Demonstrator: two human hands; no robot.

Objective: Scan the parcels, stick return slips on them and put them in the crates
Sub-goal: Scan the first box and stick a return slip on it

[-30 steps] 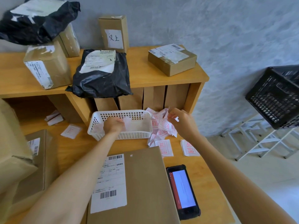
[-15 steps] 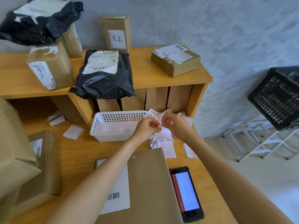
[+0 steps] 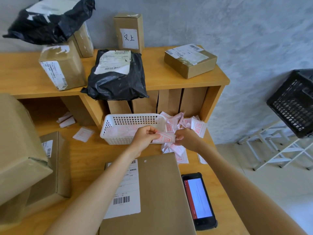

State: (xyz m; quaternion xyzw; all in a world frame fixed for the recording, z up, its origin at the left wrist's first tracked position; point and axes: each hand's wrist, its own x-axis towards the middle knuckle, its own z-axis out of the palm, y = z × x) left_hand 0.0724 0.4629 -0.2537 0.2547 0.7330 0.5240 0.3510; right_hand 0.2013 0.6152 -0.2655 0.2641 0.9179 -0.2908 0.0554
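We saw both arms reaching up from bottom of frame to centre. Left hand (image 3: 145,136) pinched left end of return slip (image 3: 165,137); right hand (image 3: 188,139) pinched its right end, fingers curled. Slip sat just right of white basket (image 3: 118,126), which had pale slips inside. Flat parcel (image 3: 157,192) lay lower centre, scanner (image 3: 199,200) just right of it. Black crate (image 3: 294,102) at right edge; contents not discernible.
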